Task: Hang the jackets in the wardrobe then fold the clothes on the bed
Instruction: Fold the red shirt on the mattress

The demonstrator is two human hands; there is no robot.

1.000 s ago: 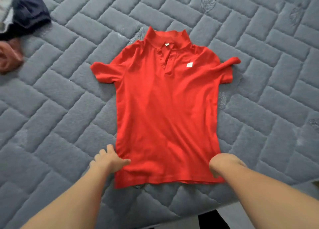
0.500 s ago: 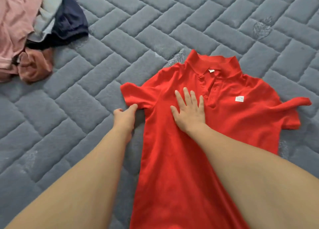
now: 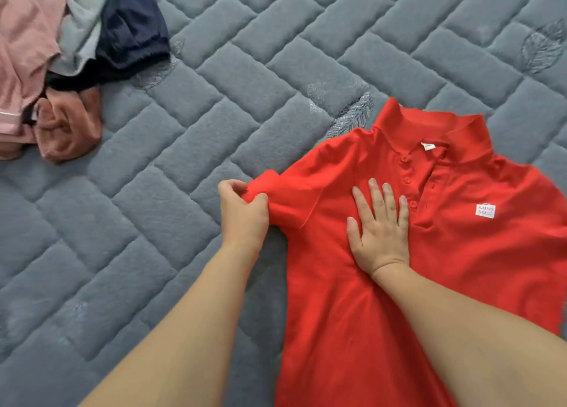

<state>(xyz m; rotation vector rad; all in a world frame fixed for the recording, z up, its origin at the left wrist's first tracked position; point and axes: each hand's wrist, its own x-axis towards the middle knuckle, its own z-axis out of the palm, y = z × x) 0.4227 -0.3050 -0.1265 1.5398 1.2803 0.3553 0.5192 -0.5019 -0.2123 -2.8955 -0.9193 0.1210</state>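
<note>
On the bed: our red short-sleeved cotton polo shirt (image 3: 445,253) lies face up, collar away from us, on the grey quilted mattress (image 3: 214,99).
Left hand: our left hand (image 3: 242,213) has its fingers and thumb curled round the bunched end of the shirt's near sleeve, pinching it.
Right hand: our right hand (image 3: 379,234) lies flat on the chest just beside the button placket, fingers straight and spread, pressing the cloth down and grasping nothing.
Step in hand: we judge this to be the first sleeve fold.
How to do it well: we should keep the flat palm as the anchor, lift the sleeve only a little, and bring it across toward the placket so that the side edge runs straight down to the hem.
Risk: pulling hard may drag the body askew.
Still waiting: a heap of pink, pale grey, navy and rust-brown clothes (image 3: 61,69) sits unfolded at the far left.
</note>
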